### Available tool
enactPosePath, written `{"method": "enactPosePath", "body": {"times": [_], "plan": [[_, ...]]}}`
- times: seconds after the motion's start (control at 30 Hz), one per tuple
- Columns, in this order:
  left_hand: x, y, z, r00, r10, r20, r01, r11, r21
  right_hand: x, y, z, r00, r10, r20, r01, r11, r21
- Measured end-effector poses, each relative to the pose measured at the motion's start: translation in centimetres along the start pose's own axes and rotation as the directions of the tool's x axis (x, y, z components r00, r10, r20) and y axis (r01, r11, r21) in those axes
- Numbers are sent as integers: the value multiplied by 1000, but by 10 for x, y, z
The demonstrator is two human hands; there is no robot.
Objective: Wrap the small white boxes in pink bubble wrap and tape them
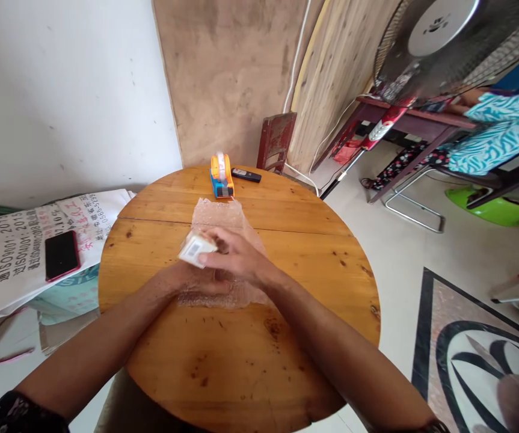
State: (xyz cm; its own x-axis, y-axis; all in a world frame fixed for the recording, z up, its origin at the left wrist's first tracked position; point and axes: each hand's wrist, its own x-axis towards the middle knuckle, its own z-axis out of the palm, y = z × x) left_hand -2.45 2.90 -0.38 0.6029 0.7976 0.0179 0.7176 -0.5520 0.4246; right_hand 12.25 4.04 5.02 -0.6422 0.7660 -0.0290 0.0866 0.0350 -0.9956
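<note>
My right hand [234,255] is closed around a small white box [197,248], which is tilted and shows a barcode label on the face toward me. Just below the box, my left hand [198,279] reaches across a sheet of clear bubble wrap [216,213] with its fingers stretched out. The box and right hand partly cover the left hand. Under both hands, the bubble wrap lies spread on the round wooden table [241,373]. Past its far end stands a blue and orange tape dispenser [221,177] with a roll of tape in it.
Beside the dispenser lies a black remote-like object [246,175]. To the left, a phone [62,255] rests on a printed white sack [20,228]. A wooden chair back [277,141] rises behind the table. At right are a standing fan [439,42] and a seated person [503,132].
</note>
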Motion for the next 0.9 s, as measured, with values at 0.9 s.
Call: {"method": "enactPosePath", "body": {"times": [0.9], "plan": [[-2,-17,-26,981,-175,80,172,984,54,-8,44,-70,991,-119,53,125,752,-647]]}}
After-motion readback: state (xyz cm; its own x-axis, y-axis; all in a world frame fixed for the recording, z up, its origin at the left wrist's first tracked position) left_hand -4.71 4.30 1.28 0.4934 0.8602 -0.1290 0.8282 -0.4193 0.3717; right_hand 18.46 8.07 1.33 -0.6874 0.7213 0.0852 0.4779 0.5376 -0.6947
